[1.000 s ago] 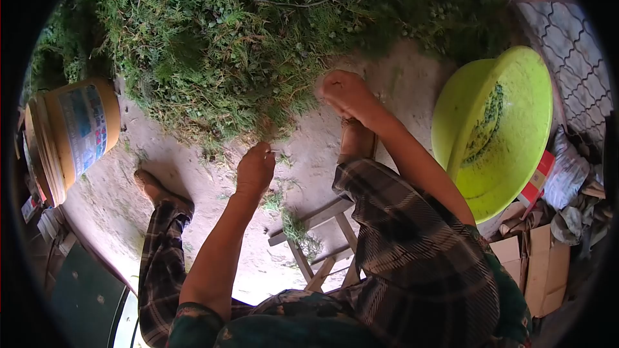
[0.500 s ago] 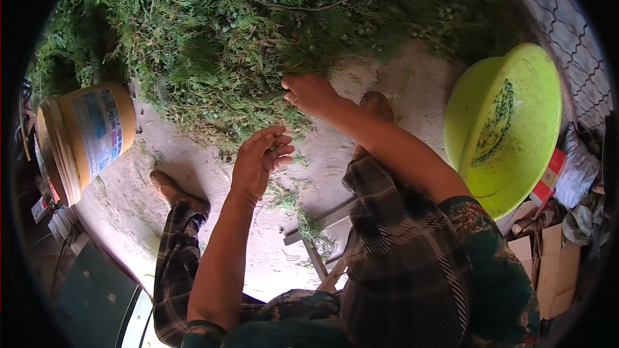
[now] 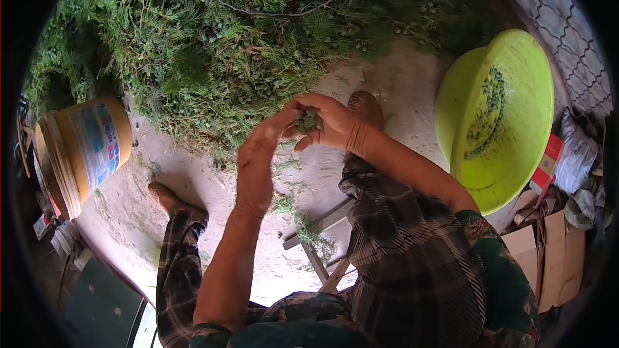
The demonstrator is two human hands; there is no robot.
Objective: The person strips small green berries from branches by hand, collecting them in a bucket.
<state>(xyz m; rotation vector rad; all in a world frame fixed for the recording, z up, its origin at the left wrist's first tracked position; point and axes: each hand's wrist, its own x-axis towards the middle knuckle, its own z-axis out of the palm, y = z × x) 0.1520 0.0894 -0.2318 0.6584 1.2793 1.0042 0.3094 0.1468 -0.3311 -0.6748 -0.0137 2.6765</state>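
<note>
between both sets of fingertips, small green leafy sprig [image 3: 308, 120]; right hand [image 3: 332, 122] curled around it, left hand [image 3: 256, 161] pinching its edge. big green foliage pile [image 3: 213, 45] just beyond fingers.

From my remote seat, I take the heap of cut branches [image 3: 245, 45] as my landmark; it lies across the far side of the ground. Just below its near edge, my two hands meet: left hand [image 3: 256, 161] and right hand [image 3: 332, 122], with a small sprig bunch [image 3: 308, 120] between them. Left of the heap lies a bucket [image 3: 84, 145] on its side. Right of the heap a basin [image 3: 509, 116] leans tilted, with cardboard [image 3: 548, 264] below it. A wooden stool [image 3: 322, 251] stands nearer me than the heap, between my legs.
</note>
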